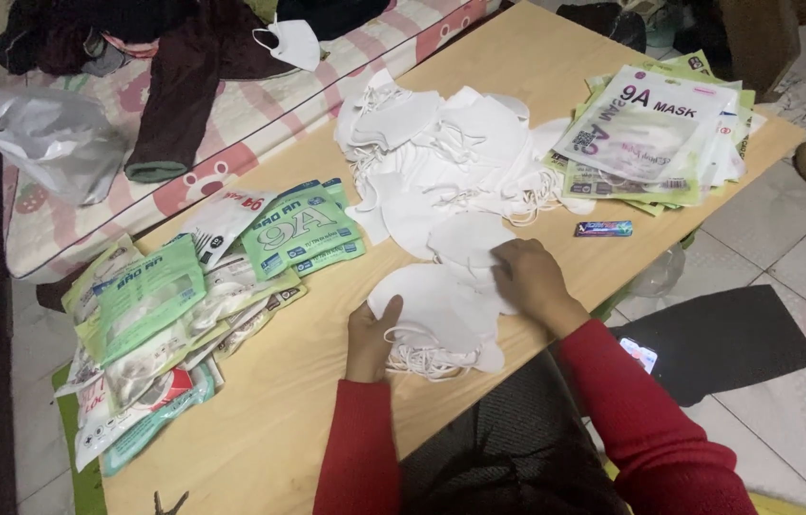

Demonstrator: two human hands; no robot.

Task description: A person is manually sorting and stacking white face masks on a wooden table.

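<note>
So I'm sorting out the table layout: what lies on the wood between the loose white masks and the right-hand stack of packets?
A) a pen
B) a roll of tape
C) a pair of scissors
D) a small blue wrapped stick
D: a small blue wrapped stick lies alone on the table, below the packet stack.

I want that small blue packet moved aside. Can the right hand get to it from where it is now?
Probably yes. The small blue packet lies alone on bare wooden table, just beyond the right hand, which rests on the white masks. Nothing lies between them.

Green packets [298, 229], blue stick [603, 229], clear bag [50, 138], dark clothes [184, 67] on mattress [260, 124].
</note>
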